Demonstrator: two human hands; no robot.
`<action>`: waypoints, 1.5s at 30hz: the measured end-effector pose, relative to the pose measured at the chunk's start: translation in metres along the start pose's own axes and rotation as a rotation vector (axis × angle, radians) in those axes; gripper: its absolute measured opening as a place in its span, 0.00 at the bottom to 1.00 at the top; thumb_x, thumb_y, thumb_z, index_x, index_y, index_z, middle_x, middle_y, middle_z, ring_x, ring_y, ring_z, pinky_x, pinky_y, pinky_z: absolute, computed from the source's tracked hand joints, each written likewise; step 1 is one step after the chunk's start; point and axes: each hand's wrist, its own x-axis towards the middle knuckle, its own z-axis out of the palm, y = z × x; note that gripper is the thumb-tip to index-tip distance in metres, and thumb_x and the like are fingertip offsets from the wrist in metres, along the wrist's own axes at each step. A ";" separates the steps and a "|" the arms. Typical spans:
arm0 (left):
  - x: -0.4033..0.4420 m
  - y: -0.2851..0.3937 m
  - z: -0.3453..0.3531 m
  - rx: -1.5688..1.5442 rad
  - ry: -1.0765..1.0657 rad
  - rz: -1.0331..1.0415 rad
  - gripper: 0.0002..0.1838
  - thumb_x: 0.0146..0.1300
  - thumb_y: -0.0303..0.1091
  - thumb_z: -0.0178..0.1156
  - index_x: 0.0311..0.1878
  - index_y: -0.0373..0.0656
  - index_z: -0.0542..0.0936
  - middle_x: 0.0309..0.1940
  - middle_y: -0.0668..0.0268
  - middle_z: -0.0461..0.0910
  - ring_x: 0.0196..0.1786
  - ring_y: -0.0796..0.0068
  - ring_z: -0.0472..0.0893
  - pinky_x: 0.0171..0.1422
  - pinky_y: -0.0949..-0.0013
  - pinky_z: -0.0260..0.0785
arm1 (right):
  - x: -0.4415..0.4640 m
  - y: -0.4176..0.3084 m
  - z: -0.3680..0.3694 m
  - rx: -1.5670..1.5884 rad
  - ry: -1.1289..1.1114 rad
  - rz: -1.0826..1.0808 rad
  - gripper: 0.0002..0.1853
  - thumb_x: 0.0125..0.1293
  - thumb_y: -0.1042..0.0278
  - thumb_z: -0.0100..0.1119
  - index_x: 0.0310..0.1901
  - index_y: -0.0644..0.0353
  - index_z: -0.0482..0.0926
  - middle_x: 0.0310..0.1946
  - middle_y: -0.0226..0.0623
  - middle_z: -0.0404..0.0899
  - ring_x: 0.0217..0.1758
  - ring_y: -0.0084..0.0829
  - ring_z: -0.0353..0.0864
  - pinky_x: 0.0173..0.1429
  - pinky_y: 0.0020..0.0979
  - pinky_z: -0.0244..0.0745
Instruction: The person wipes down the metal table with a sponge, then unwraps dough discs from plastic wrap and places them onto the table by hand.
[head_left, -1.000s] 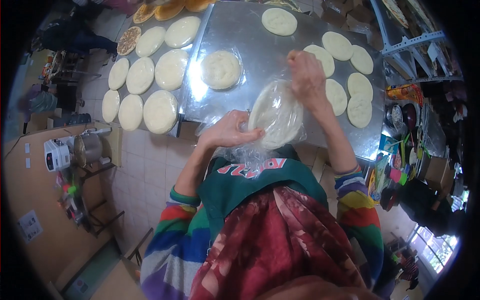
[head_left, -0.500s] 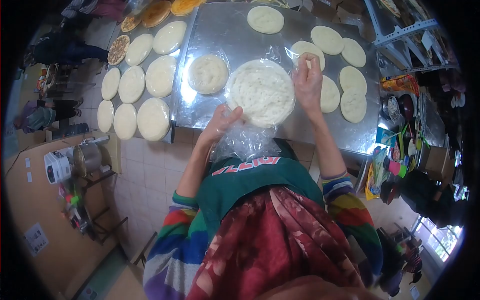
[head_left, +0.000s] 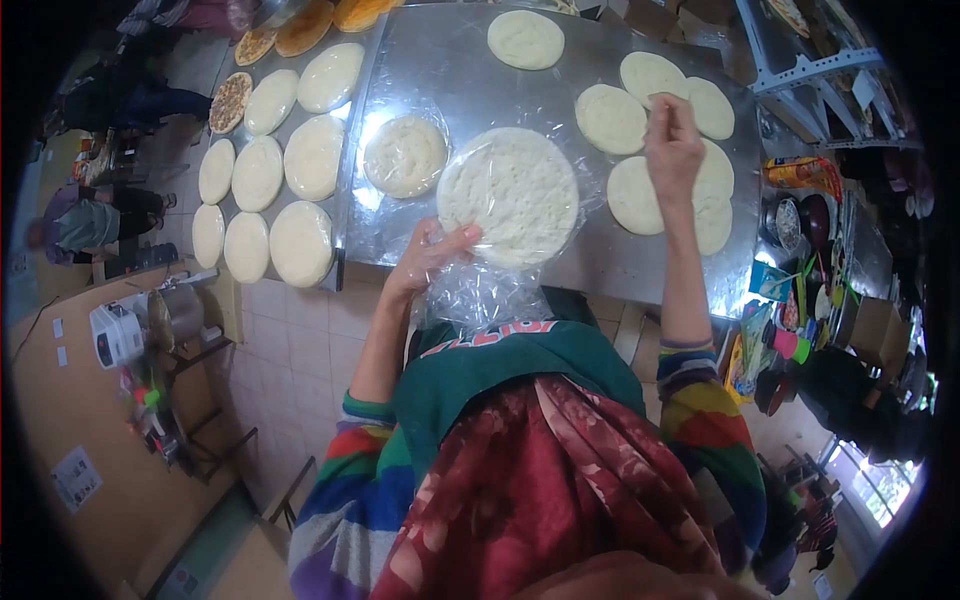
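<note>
A round pale dough disc (head_left: pixel 520 195) lies at the front edge of the metal table, under clear plastic film (head_left: pixel 485 296) that bunches up below it. My left hand (head_left: pixel 430 258) pinches the film at the disc's lower left, its thumb over the rim. My right hand (head_left: pixel 674 150) is raised, fingers closed together, over the group of discs on the right; what it holds, if anything, is too small to make out. A smaller wrapped disc (head_left: pixel 405 157) rests left of the large one.
Several wrapped discs (head_left: pixel 312 157) cover the left table section. Bare discs (head_left: pixel 612 119) lie at the right and one (head_left: pixel 526 40) at the back. A metal rack (head_left: pixel 815 90) stands at the right. People (head_left: pixel 90 222) are at the far left.
The dough disc has turned from tilted in my hands to flat on the table. My right hand has moved away from it to the right, while my left hand stays at its lower left.
</note>
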 end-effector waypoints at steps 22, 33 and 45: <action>0.003 -0.030 -0.024 0.166 0.193 -0.080 0.28 0.68 0.55 0.50 0.57 0.39 0.73 0.31 0.67 0.78 0.31 0.80 0.73 0.40 0.74 0.67 | -0.022 0.021 0.090 0.655 -1.606 0.729 0.28 0.64 0.59 0.61 0.62 0.62 0.68 0.52 0.35 0.77 0.52 0.23 0.77 0.55 0.26 0.75; -0.019 -0.064 -0.027 0.016 0.373 0.059 0.24 0.71 0.48 0.48 0.62 0.42 0.73 0.22 0.70 0.74 0.28 0.83 0.71 0.36 0.77 0.64 | 0.000 0.080 0.103 0.969 -1.009 0.961 0.22 0.65 0.65 0.60 0.57 0.65 0.71 0.51 0.39 0.77 0.52 0.27 0.79 0.58 0.29 0.76; -0.072 -0.103 -0.049 -0.040 0.646 -0.128 0.18 0.66 0.49 0.55 0.33 0.43 0.78 0.26 0.73 0.74 0.30 0.85 0.70 0.34 0.76 0.63 | -0.071 0.026 0.216 -0.148 -0.959 -0.611 0.36 0.56 0.53 0.65 0.67 0.34 0.63 0.69 0.43 0.57 0.71 0.47 0.55 0.67 0.53 0.58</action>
